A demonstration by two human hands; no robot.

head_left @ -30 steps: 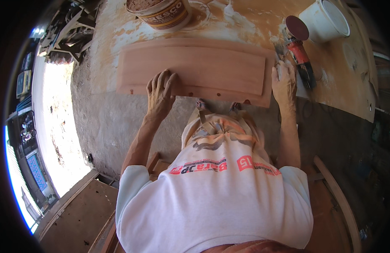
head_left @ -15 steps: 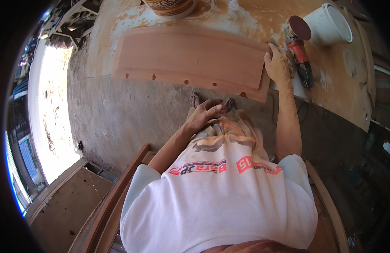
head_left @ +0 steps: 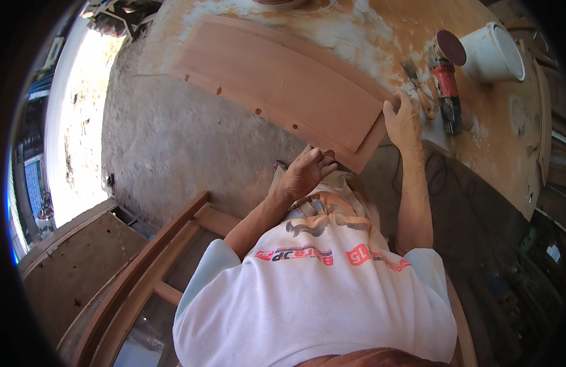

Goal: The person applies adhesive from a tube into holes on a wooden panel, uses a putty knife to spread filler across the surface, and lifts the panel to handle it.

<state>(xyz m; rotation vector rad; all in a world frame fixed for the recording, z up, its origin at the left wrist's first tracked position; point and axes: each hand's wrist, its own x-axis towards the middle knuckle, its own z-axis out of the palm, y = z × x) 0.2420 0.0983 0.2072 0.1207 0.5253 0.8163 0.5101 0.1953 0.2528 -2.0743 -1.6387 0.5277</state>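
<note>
A flat reddish-brown wooden panel (head_left: 277, 92) with a raised middle field lies slantwise, its near edge jutting past the table. Several dark spots run along that edge. At the panel's right end, my right hand (head_left: 403, 122) grips the edge, thumb on top and fingers partly hidden. My left hand (head_left: 306, 175) is at the near edge beside a dark spot, thumb and fingertips closed against the wood, other fingers loosely bent. Just right of my right hand lie a brush (head_left: 420, 92) and a red and black angle grinder (head_left: 445, 85) with a dark red disc.
The worktable (head_left: 478, 147) is smeared with pale dust. A white bucket (head_left: 488, 54) lies tipped behind the grinder; another bucket (head_left: 278, 5) shows at the far edge. A cable (head_left: 454, 177) loops below the table. At my left stands a wooden frame (head_left: 173, 269).
The panel has turned, its right end coming nearer to me and its left end going away. My left hand has risen from my lap to the panel's near edge.
</note>
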